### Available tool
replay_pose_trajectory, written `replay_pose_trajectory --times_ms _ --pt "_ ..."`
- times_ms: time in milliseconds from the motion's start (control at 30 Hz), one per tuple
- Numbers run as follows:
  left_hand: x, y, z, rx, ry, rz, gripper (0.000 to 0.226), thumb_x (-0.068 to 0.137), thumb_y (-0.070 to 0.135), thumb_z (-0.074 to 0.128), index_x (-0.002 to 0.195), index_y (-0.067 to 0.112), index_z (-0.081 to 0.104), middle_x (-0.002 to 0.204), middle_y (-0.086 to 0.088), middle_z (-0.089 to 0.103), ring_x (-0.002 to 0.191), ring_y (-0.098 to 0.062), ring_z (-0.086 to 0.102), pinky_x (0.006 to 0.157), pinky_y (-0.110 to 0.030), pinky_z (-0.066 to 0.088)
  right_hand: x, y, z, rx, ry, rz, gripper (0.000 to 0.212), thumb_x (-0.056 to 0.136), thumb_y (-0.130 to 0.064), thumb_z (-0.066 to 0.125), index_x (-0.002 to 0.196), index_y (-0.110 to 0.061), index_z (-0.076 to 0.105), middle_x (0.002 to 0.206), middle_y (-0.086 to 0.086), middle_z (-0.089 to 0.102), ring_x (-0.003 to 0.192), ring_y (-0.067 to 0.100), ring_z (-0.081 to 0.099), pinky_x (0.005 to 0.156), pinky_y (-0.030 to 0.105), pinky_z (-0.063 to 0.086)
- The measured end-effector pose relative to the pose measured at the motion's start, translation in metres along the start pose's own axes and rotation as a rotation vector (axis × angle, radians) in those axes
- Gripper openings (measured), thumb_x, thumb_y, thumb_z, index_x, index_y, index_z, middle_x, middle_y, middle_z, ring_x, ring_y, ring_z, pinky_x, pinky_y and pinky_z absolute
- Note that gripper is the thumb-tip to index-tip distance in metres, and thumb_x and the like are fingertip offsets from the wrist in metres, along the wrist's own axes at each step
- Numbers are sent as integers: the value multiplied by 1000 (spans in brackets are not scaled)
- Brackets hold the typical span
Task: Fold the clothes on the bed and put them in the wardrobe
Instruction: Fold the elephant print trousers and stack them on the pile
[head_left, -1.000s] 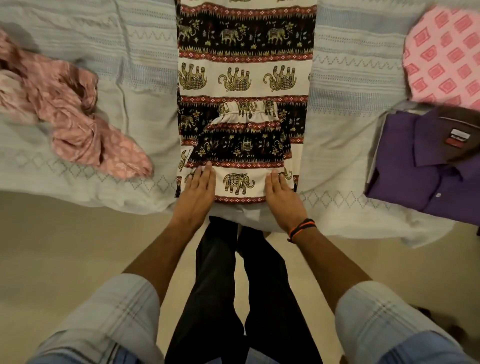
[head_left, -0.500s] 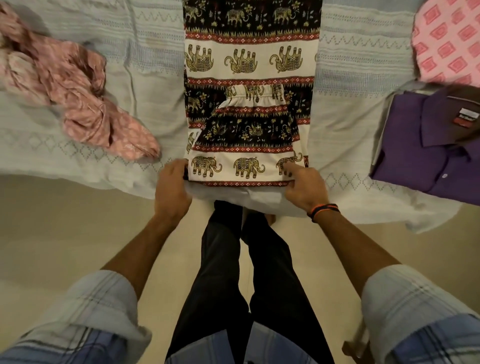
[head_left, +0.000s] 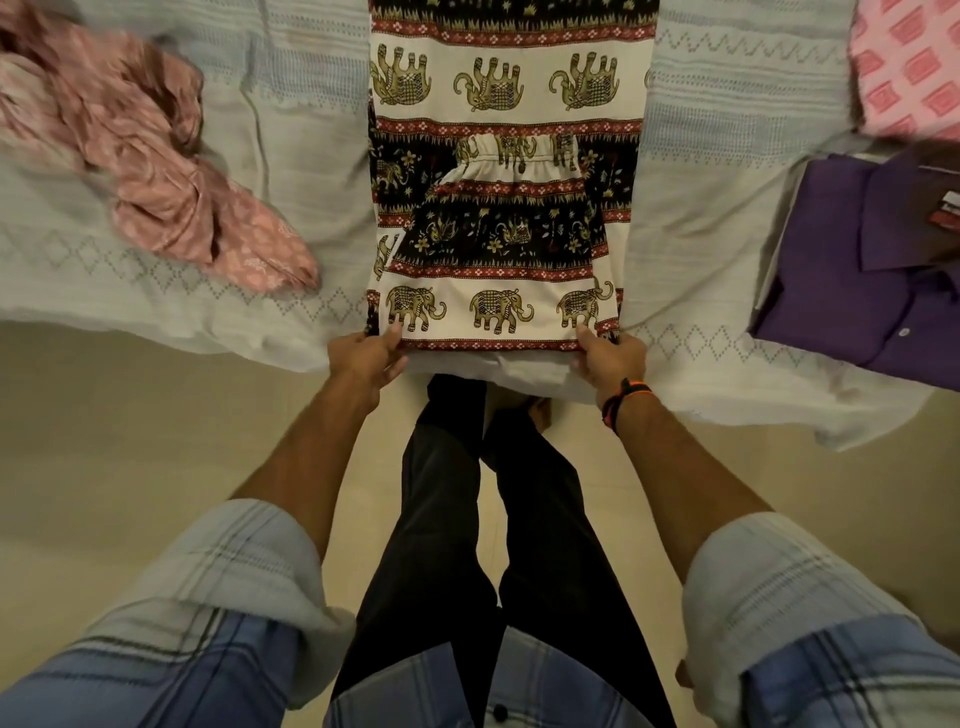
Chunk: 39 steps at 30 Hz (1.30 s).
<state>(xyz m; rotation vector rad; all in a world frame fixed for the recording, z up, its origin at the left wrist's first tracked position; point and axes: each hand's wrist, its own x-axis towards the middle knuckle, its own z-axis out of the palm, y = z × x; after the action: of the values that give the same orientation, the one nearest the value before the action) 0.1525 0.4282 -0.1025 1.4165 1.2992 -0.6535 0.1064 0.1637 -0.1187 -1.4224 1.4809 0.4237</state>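
Cotton elephant-print garment (head_left: 498, 218) lies flat mid-bed (head_left: 701, 223), near hem at the bed's edge. Left hand (head_left: 366, 358) and right hand (head_left: 613, 358) each pinch a hem corner, thumbs on top. Purple shirt (head_left: 857, 275) folded at right.

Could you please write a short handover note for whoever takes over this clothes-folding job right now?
Left hand and right hand each pinch a near corner of the elephant-print garment, which lies partly folded on the bed.
Done: the purple shirt lies folded at the right, beside a pink patterned cloth.
Left: finish folding this garment, fold the crumpled pink garment at the left, then carry everything to the wardrobe, not in view.
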Motion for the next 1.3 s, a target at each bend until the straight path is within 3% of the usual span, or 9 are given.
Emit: replay_pose_trajectory --times_ms 167,300,433,500,567,900,1033,1200,1300 --pt "5 2 0 -61 208 49 14 83 0 74 83 2 60 102 -16 66 78 -22 69 71 -31 60 7 4 -9 -29 124 -61 10 83 -18 78 86 -13 70 80 1 69 67 18 65 76 39 61" --pt "-2 2 1 359 229 170 36 83 15 75 115 1 65 113 -15 67 100 -31 67 87 -38 57 -4 0 -5 -270 139 -138 35 86 -18 74 114 -1 63 113 14 68 103 31 65 95 36 52" --pt "-21 -1 4 946 332 800 61 75 7 73 128 1 45 131 -20 48 118 -34 49 99 -41 45 -32 -4 -3 -904 260 -688 57 80 -15 68 130 -4 43 136 17 44 123 33 45 101 44 41" --pt "-23 -6 10 1187 200 1177 65 72 5 70 132 -2 45 134 -21 46 121 -34 46 103 -42 41 -34 2 2 -1076 131 -961 56 75 -19 67 127 -5 48 135 16 47 123 33 46 100 46 41" --pt "-20 -12 19 1416 10 1300 75 71 5 71 138 -3 40 144 -23 39 132 -37 39 111 -45 35 -32 6 9 -1181 -33 -1070 55 76 -19 66 126 -4 50 138 18 47 127 34 45 104 48 41" --pt "8 -15 20 1859 -26 1240 89 87 -2 57 154 0 -3 162 -21 -10 149 -39 -4 121 -53 11 -5 4 1 -1433 -58 -1135 58 94 8 46 148 7 25 156 32 21 146 42 23 118 52 28" --pt "0 -7 17 1878 -52 1212 86 88 -5 57 153 0 2 162 -20 0 150 -37 3 121 -53 11 -10 -5 -11 -1432 -74 -1151 62 91 10 53 149 5 29 154 27 30 143 38 32 115 46 30" --pt "-35 10 8 1831 -74 1175 70 89 -7 55 150 0 22 160 -20 18 149 -35 17 121 -48 15 -39 -16 -27 -1326 -19 -1225 46 81 13 61 127 5 59 130 26 60 120 39 59 98 45 50" --pt "-66 18 1 1822 -62 1165 52 93 -5 49 144 4 38 155 -16 34 141 -34 34 113 -44 29 -63 -23 -43 -1370 -65 -1167 41 90 7 48 128 -1 58 132 20 59 120 37 56 94 45 49"
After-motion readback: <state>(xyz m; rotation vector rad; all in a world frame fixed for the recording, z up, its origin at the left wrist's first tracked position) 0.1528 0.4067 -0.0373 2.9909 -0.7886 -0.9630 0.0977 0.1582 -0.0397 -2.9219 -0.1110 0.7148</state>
